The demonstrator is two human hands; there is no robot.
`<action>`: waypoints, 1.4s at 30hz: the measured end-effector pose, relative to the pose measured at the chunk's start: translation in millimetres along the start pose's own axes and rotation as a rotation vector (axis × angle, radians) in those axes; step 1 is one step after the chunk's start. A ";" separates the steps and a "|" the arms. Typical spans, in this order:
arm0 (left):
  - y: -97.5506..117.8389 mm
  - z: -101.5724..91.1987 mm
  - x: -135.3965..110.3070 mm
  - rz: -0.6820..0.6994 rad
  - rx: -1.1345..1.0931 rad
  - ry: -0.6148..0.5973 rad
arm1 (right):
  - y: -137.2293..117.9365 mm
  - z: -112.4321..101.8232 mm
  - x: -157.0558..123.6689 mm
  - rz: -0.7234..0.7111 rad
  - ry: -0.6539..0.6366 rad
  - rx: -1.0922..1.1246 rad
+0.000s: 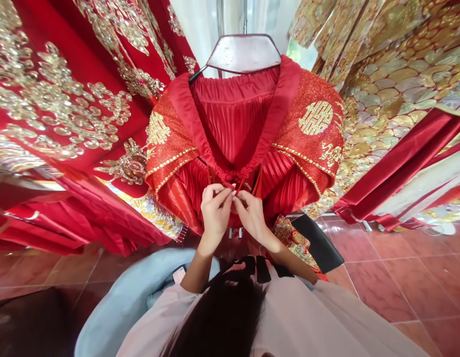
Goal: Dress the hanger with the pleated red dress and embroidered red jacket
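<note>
A red pleated skirt with a gathered waistband hangs open on a hanger in front of me. Gold round emblems and beaded edging decorate its outer panels. At the low front point of the waistband, my left hand and my right hand meet with fingertips pinched together. Between them is a thin red drawstring, partly hidden by the fingers. Both hands are closed, thumbs against forefingers.
A red garment with gold sequins hangs at the left, and gold scale-patterned cloth at the right. A pale blue rounded seat with a phone stands below left. A black flat object lies over the red tiled floor.
</note>
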State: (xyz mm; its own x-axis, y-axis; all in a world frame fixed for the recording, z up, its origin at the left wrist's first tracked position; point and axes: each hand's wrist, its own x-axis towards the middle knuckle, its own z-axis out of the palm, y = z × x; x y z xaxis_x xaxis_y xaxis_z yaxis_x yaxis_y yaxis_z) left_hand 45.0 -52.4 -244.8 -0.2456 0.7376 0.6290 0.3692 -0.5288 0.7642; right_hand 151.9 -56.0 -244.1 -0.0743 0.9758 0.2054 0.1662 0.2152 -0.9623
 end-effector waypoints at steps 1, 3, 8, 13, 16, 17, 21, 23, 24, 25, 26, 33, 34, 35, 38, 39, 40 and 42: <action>0.1 2.5 4.0 0.001 0.022 0.014 | -0.3 -0.6 -0.5 -0.031 0.010 -0.078; -2.2 7.4 9.5 -0.048 0.008 0.047 | -1.4 -1.9 -1.3 -0.065 0.010 -0.162; -10.7 13.9 13.7 -0.255 -0.204 0.106 | -2.1 -2.7 -2.2 -0.089 0.016 -0.178; -12.4 12.3 19.1 -0.468 -0.514 -0.112 | 0.8 -1.1 -0.7 -0.108 0.025 -0.240; -12.8 9.0 23.0 -0.513 -0.541 -0.164 | 0.0 -1.4 -0.5 -0.105 0.015 -0.236; -13.2 7.7 24.1 -0.523 -0.541 -0.183 | -0.7 -1.8 -0.9 -0.099 0.007 -0.233; -17.2 2.1 25.5 -0.674 -0.665 -0.347 | -2.6 -3.3 -3.5 -0.059 -0.013 -0.219; -21.2 -0.5 23.6 -0.743 -0.760 -0.381 | -2.1 -3.6 -5.0 -0.048 -0.015 -0.171; -23.6 -1.5 22.1 -0.763 -0.805 -0.382 | -1.6 -3.6 -5.7 -0.043 -0.016 -0.139; -26.0 -2.1 20.2 -0.778 -0.846 -0.377 | -1.1 -3.7 -6.2 -0.038 -0.018 -0.108; -28.3 -2.5 18.1 -0.792 -0.882 -0.371 | -0.8 -3.8 -6.6 -0.033 -0.018 -0.083; -32.9 1.4 1.1 -0.865 -0.928 -0.185 | -4.4 -3.8 -4.9 0.016 -0.029 -0.022; -31.8 2.7 -0.5 -0.861 -0.914 -0.158 | -5.4 -3.4 -5.1 0.025 -0.029 -0.020; -30.4 4.4 -1.3 -0.850 -0.888 -0.143 | -6.5 -2.8 -5.8 0.026 -0.024 -0.028; -25.3 10.9 1.5 -0.764 -0.737 -0.113 | -10.5 -0.8 -9.5 0.001 0.003 -0.090; -23.9 13.4 3.8 -0.733 -0.678 -0.104 | -11.8 -0.3 -10.7 -0.007 0.006 -0.112; -23.0 15.9 6.4 -0.706 -0.628 -0.092 | -12.6 0.1 -11.5 -0.012 0.010 -0.130; -23.0 20.4 10.9 -0.673 -0.561 -0.061 | -12.6 0.5 -11.4 -0.016 0.009 -0.150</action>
State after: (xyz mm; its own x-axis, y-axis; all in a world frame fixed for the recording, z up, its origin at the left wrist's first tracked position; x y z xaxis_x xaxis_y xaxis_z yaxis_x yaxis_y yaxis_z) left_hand 52.1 -23.7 -258.4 -0.1981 0.9799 0.0227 -0.3356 -0.0895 0.9377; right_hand 150.1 -69.9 -234.4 -0.0692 0.9724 0.2228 0.3106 0.2332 -0.9215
